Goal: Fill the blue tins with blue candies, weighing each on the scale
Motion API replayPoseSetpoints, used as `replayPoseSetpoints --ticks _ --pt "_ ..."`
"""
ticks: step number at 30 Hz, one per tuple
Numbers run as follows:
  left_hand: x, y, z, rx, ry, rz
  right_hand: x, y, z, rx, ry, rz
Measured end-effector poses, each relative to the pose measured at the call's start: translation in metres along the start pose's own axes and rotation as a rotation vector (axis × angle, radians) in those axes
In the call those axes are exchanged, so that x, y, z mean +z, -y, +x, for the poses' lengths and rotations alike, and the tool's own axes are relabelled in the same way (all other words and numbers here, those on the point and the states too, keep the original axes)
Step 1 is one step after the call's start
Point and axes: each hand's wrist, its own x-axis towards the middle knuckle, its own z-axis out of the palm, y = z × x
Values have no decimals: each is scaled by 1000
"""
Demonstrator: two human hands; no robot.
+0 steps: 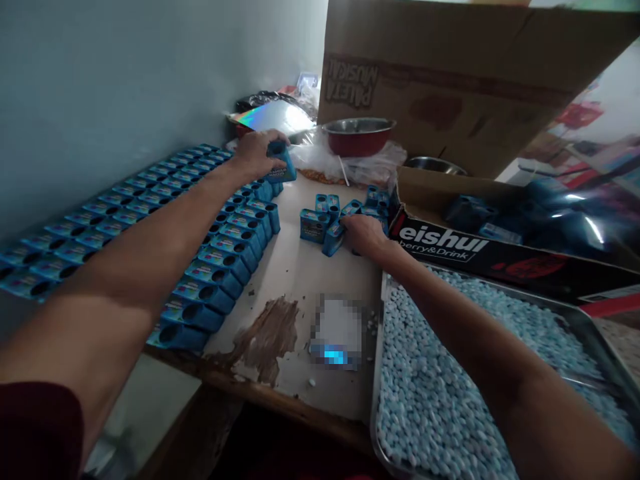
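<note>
My left hand [256, 155] is closed around a small blue candy container [283, 167] with a dark round hole in its top. It holds this above the far end of the tight rows of matching blue containers [215, 273], which stand upright along the wall. My right hand [366, 233] has its fingers closed on another blue container [333, 237], which leans in a loose cluster mid-table. Beside it in that cluster stands an upright container [313, 227]. Part of the cluster is hidden behind my right hand.
A metal tray [379, 373] of pale blue candies lies at right, under my right forearm. Behind it, an open carton [500, 260] holds more containers. A red bowl [359, 139] sits at the back before a cardboard flap [450, 87]. The tabletop surface [267, 333] is peeling.
</note>
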Motion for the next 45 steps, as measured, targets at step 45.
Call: replayPoseSetpoints --ticks 45 --pt "70 -99 -212 244 337 34 4 -67 -247 -41 364 369"
